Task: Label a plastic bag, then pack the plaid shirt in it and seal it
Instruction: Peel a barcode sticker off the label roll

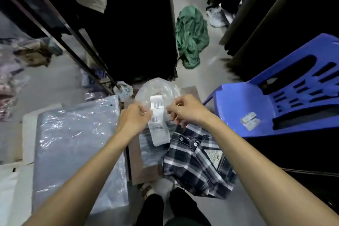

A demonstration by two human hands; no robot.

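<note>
Far left, a stack of clear plastic bags [77,145] lies flat on the floor, untouched for now, w/ cardboard under it. Next over, the left hand [134,117] is closed in a pinch on the near edge of a loose plastic bag [157,90], which is lifted off the floor and bulges up behind the hands; fingers narrow, holding film plus prob. the edge of the label strip. Between both hands hangs that label strip [157,121], white w/ barcodes, several labels long, its tail drooping toward the floor. Can't tell if any label is stuck to the bag yet or only held against it. The right hand [187,111] is also narrowed to a pinch at the strip's right side, thumb and fingers close together, apparently peeling or pressing; exact contact is blurred. Below and right of the hands, the plaid shirt [198,161] sits folded on the floor, collar and tag visible, partly over a brown board, apart from the bag and well clear of both hands. Further right, a blue plastic chair [260,108] has a few more labels on its seat. Judgement: task is at step one, labelling in progress, not clearly finished. Still left: finish sticking the label, open the bag, slide the shirt in, seal the flap. So approx. early stage, nothing packed.
</note>
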